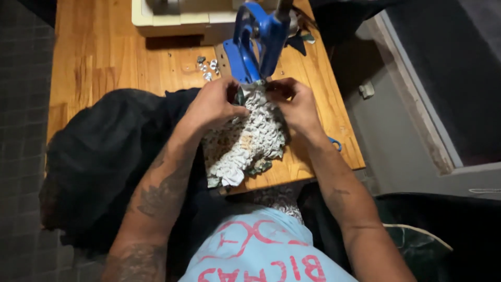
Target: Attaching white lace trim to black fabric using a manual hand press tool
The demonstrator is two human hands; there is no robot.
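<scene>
At a wooden workbench point(104, 47), a person's left hand point(214, 104) and right hand point(295, 104) both pinch the upper edge of a bunched, ruffled piece of pale patterned fabric point(245, 141), holding it right under the head of a blue hand press point(258, 42). The fabric lies on the bench between the forearms, its lower end reaching the near edge. A dark cloth point(104, 156) is heaped to the left. Small metal fasteners point(207, 67) sit just left of the press base, behind a cream-coloured machine point(177, 18).
</scene>
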